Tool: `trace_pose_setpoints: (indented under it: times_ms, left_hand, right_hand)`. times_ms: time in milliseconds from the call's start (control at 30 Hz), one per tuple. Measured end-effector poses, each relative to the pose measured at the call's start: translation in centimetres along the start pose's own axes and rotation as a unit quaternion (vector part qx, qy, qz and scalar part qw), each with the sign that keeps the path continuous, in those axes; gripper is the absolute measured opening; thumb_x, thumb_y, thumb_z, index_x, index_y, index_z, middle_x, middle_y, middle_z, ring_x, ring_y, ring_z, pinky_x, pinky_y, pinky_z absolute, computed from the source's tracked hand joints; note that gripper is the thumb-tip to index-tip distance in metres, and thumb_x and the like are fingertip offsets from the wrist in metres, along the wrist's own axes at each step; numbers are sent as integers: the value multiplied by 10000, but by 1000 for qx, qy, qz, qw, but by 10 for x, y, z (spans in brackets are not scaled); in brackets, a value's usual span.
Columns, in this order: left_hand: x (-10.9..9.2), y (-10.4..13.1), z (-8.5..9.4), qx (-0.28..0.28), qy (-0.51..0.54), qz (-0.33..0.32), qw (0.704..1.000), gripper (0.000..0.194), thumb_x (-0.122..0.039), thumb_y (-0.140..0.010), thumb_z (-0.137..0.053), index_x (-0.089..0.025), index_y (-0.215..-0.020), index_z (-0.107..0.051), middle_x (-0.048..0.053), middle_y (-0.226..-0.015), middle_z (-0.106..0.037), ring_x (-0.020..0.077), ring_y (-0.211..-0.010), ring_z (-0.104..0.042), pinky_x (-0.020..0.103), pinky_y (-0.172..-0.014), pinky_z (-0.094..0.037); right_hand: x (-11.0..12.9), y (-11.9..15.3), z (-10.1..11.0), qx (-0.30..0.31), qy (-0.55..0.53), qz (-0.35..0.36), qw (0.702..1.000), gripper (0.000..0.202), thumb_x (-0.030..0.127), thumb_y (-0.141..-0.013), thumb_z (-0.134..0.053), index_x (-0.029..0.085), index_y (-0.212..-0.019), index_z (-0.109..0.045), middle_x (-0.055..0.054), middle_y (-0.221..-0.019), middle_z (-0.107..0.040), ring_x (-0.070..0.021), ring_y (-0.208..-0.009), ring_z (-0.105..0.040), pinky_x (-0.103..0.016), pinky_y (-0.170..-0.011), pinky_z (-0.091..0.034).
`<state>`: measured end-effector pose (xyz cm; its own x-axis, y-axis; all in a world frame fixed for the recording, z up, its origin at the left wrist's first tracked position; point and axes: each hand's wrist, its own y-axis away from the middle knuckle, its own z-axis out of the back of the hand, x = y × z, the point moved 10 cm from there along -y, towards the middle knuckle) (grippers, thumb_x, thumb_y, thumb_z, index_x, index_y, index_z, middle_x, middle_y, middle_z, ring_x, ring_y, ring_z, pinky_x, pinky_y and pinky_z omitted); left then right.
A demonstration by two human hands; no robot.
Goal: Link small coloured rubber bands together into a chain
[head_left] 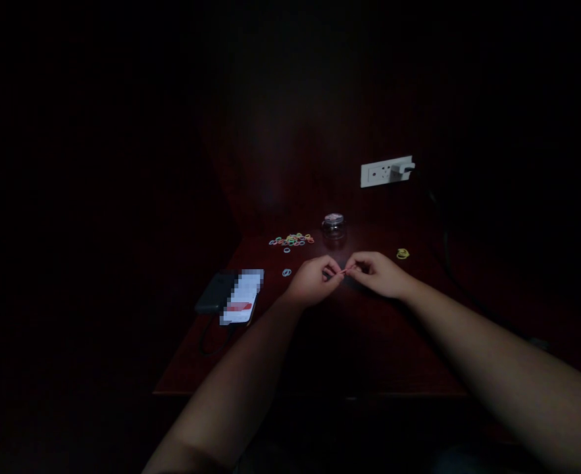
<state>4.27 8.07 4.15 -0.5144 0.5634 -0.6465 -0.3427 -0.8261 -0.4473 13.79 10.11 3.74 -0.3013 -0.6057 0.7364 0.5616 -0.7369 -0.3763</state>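
Observation:
In the middle of the table, my left hand [314, 280] and my right hand [376, 271] meet fingertip to fingertip. Both are closed in a pinch on a small pink hair tie [344, 271], mostly hidden by the fingers. Just left of my left hand lie a couple of pale blue hair ties [287, 272]. Farther back is a loose pile of many-coloured hair ties [293, 241]. Beyond my hands stands a small clear jar [334, 228] with a printed lid. To the right of my right hand rest yellow hair ties [403, 253].
A lit phone [243, 299] lies at the table's left side, against a dark power bank [215, 293] with a cable. On the back wall a white socket [386, 172] holds a plug, its dark cable running down the right. The dark red table [339, 355] ends at a front edge.

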Motion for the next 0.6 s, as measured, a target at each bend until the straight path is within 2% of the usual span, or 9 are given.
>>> trace_pose_setpoints:
  times_ms: [167, 600]
  left_hand:
    - [-3, 1, -3, 16, -4, -8, 1000, 111, -250, -773, -566, -141, -797, -573, 19, -764, -631, 95, -679, -588, 182, -587, -451]
    - [-1, 0, -1, 7, -7, 3, 1000, 130, -265, -776, -574, -137, -800, -570, 22, -744, -630, 92, -659, -579, 185, -581, -447]
  right_hand:
    - [-3, -1, 0, 0, -10, 1, 1000, 180, 312, -775, -548, 140, -773, -603, -5, -637, -531, -108, -575, -442, -231, -534, -354]
    - [1, 0, 1, -4, -19, 11, 1000, 141, 280, -763, -560, 141, -752, -585, 5, -616, -505, -99, -559, -420, -229, -526, -342]
